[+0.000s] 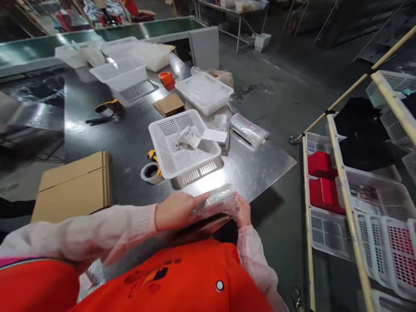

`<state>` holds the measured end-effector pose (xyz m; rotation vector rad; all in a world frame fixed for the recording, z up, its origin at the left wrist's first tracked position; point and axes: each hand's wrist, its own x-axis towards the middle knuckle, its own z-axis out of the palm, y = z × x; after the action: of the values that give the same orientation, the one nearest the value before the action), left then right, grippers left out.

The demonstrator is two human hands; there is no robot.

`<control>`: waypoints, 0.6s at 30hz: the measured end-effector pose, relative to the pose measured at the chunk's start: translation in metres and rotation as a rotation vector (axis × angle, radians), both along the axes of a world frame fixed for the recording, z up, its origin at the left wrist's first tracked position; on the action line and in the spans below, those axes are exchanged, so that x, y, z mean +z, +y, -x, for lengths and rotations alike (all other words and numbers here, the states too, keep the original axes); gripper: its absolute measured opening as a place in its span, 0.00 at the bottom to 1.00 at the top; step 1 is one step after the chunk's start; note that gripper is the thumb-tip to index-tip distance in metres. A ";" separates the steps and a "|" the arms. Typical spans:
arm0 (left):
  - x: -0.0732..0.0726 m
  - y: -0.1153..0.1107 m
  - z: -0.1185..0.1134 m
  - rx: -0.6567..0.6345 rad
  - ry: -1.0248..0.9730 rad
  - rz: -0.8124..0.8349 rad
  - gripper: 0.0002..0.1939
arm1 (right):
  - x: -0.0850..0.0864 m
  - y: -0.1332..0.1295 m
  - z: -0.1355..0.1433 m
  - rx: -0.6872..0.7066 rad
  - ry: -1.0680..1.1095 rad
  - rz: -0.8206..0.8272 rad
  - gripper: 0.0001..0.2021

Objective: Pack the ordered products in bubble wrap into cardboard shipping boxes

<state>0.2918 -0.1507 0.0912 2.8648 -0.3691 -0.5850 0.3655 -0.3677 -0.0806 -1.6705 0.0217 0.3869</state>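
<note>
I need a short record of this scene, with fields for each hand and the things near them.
left hand: rests on top of the bubble-wrapped bundle
right hand: grips the bundle's right end
surface: metal table
ahead of hands: white perforated basket, crumpled paper inside
left of basket: tape roll, cardboard box

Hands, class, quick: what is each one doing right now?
Left hand: closed on the clear bubble-wrapped bundle, gripping from the left.
Right hand: closed on the same bundle, from the right.

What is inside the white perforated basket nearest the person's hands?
The white perforated basket holds a crumpled clear plastic bag, with a white card lying over its right rim. What lies under the bag is hidden.
</note>
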 end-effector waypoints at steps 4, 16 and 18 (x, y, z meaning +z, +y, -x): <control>-0.009 0.004 -0.004 0.029 0.052 -0.073 0.38 | -0.009 -0.003 0.010 -0.118 0.107 -0.094 0.31; -0.025 0.008 0.007 0.115 0.079 -0.033 0.33 | 0.025 0.002 -0.010 0.149 -0.001 0.119 0.17; -0.027 0.014 0.017 0.115 0.038 0.064 0.31 | 0.034 -0.001 -0.006 0.155 -0.024 0.167 0.15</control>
<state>0.2751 -0.1364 0.0644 2.7877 -0.2112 -0.5940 0.3718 -0.3686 -0.0464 -1.8481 -0.0962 0.4923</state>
